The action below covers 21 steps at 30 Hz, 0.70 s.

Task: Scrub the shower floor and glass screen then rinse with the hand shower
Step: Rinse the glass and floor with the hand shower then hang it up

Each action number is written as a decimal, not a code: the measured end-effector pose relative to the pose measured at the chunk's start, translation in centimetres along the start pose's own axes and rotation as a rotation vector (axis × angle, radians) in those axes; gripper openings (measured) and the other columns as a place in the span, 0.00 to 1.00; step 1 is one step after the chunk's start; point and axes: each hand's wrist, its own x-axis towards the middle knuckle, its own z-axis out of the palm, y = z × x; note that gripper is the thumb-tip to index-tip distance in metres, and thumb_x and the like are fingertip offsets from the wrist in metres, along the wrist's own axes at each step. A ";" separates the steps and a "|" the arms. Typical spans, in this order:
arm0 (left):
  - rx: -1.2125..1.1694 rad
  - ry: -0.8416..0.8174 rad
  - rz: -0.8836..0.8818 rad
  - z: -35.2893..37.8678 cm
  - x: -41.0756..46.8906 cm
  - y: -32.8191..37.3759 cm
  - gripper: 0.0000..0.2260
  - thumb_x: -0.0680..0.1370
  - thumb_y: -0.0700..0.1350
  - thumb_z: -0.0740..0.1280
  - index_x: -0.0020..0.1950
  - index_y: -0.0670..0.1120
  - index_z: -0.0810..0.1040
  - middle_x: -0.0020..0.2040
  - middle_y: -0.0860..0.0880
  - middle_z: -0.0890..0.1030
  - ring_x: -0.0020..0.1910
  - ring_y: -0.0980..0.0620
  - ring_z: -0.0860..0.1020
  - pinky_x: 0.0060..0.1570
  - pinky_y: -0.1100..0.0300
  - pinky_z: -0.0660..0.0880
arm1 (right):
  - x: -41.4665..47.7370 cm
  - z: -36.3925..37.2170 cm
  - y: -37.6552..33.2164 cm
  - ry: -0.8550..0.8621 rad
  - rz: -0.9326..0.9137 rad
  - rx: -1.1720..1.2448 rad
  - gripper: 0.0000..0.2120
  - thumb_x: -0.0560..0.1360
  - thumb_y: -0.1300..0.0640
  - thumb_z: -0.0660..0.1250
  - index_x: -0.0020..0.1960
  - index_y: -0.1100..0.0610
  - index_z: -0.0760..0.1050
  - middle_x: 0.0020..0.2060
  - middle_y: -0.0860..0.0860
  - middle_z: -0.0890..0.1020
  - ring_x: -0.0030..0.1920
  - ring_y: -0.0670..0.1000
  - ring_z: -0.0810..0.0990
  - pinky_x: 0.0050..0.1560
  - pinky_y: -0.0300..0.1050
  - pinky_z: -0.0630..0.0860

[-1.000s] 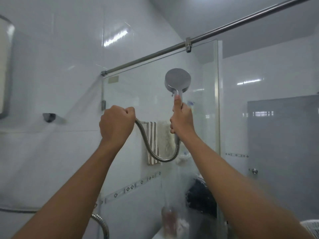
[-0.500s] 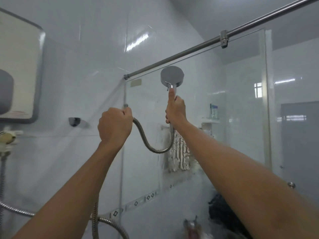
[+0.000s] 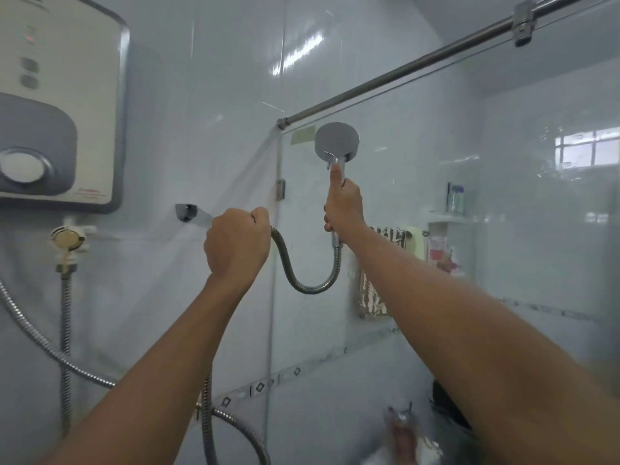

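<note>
My right hand (image 3: 343, 206) grips the handle of the chrome hand shower (image 3: 336, 141), thumb laid up along the stem, with its round head raised near the top left corner of the glass screen (image 3: 419, 182). My left hand (image 3: 236, 245) is a fist round the metal hose (image 3: 303, 286), which sags in a loop between both hands. The hose also runs down and left across the wall. Water on the glass blurs what lies behind it. The shower floor is out of view.
A water heater (image 3: 57, 105) hangs on the tiled wall at upper left, its valve (image 3: 67, 238) below. A wall bracket (image 3: 185, 212) sits left of my left hand. A steel rail (image 3: 436, 58) tops the glass. Behind the glass are a towel (image 3: 379, 273) and shelves with bottles (image 3: 443, 243).
The view has swung left, bringing the water heater into sight. Both hands keep their hold on the handle and hose; the shower head stays near the top left corner of the glass.
</note>
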 end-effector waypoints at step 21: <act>0.032 -0.384 0.030 -3.2 -17.9 -5.6 0.22 0.78 0.49 0.59 0.25 0.42 0.66 0.23 0.48 0.68 0.24 0.47 0.67 0.27 0.57 0.62 | -25.7 -9.4 9.5 0.108 0.152 -0.034 0.21 0.81 0.37 0.53 0.40 0.53 0.63 0.24 0.50 0.67 0.20 0.50 0.67 0.21 0.42 0.67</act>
